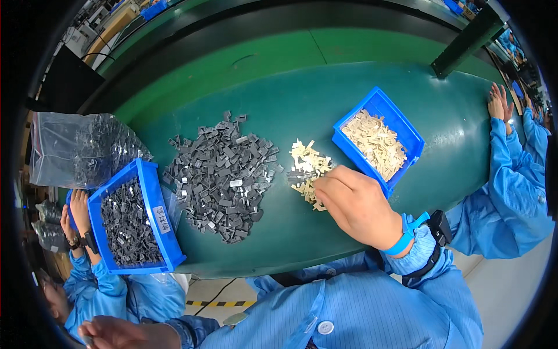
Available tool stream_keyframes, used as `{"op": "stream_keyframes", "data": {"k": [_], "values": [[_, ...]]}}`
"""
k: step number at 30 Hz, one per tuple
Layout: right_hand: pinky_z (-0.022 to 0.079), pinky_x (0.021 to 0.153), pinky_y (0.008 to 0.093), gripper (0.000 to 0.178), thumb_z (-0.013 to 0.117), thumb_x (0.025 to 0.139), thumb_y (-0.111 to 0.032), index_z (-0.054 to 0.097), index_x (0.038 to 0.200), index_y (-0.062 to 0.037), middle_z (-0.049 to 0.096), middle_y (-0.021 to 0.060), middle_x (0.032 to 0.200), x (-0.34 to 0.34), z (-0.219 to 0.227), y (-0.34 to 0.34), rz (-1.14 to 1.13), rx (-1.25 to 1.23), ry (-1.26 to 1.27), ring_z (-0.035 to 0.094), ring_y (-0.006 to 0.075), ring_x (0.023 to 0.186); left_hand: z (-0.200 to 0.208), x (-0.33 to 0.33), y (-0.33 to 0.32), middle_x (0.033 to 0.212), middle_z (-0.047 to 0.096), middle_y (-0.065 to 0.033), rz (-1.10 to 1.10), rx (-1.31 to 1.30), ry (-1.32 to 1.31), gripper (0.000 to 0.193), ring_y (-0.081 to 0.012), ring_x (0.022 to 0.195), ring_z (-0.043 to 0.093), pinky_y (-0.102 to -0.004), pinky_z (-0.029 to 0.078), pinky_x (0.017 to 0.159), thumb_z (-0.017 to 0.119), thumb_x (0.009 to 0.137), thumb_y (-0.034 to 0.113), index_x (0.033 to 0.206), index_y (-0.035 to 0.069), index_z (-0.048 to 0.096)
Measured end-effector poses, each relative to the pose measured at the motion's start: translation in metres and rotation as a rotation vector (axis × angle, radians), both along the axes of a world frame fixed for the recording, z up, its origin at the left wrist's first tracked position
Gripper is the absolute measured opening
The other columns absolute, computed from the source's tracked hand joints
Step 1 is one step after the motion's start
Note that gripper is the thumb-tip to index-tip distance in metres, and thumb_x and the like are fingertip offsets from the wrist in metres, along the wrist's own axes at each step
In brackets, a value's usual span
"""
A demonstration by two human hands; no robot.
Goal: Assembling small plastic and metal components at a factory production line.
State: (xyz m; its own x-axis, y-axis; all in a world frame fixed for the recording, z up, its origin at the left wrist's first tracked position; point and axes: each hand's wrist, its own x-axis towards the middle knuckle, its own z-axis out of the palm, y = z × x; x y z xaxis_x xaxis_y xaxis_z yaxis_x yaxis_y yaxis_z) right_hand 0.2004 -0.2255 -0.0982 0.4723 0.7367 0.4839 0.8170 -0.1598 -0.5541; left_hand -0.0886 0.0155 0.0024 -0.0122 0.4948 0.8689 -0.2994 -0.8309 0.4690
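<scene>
Over a small pile of cream plastic pieces [308, 157], my right hand [357, 203] reaches down with thumb and fingers pinched together. Whatever sits between its fingertips is hidden behind the fingers. A few grey pieces [297, 176] lie among the cream ones beside those fingertips. At the lower left edge, low and apart from the table, is my left hand [119, 333]. Its fingers look curled, with a small dark bit at the tips that I cannot make out. Left of the cream pile spreads a large heap of dark grey plastic pieces [224, 174].
A blue bin [410, 136] of cream pieces stands behind my right hand. Another blue bin [165, 218] of dark pieces sits at the left table edge, beside a clear bag [81, 148] of dark parts. Co-workers' hands [78, 215] rest left; another's hands [500, 104] are far right.
</scene>
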Motion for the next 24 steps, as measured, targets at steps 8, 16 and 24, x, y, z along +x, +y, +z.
{"op": "stream_keyframes", "data": {"k": [8, 16, 24], "values": [[0.045, 0.063, 0.0345, 0.011, 0.054, 0.066, -0.003, 0.053, 0.076, 0.0014, 0.047, 0.0106, 0.077, 0.003, -0.024, 0.022, -0.153, -0.300, -0.132, 0.052, 0.0248, 0.072, -0.079, 0.022, 0.049, 0.123, 0.047, -0.0176, 0.371, 0.052, 1.312, 0.032, -0.0314, 0.113, 0.045, -0.0368, 0.033, 0.094, 0.057, 0.076, -0.001, 0.108, -0.001, 0.056], [0.044, 0.063, 0.0343, 0.008, 0.058, 0.067, -0.010, 0.056, 0.069, -0.0020, 0.048, 0.0088, 0.075, 0.007, -0.031, 0.035, -0.178, -0.280, -0.179, 0.051, 0.0229, 0.073, -0.065, 0.062, 0.000, 0.111, 0.054, -0.0203, 0.289, 0.118, 0.847, 0.023, -0.0289, 0.103, 0.053, -0.0344, 0.040, 0.088, 0.053, 0.080, -0.003, 0.102, -0.007, 0.057], [0.041, 0.063, 0.0332, 0.021, 0.068, 0.065, -0.013, 0.060, 0.082, -0.0049, 0.050, 0.0037, 0.080, 0.009, -0.030, 0.035, -0.139, -0.280, -0.155, 0.049, 0.0212, 0.072, -0.083, 0.126, -0.073, 0.095, 0.060, -0.0190, -0.529, -0.220, 0.804, 0.015, -0.0264, 0.091, 0.057, -0.0336, 0.044, 0.082, 0.059, 0.073, -0.002, 0.087, -0.005, 0.062]]}}
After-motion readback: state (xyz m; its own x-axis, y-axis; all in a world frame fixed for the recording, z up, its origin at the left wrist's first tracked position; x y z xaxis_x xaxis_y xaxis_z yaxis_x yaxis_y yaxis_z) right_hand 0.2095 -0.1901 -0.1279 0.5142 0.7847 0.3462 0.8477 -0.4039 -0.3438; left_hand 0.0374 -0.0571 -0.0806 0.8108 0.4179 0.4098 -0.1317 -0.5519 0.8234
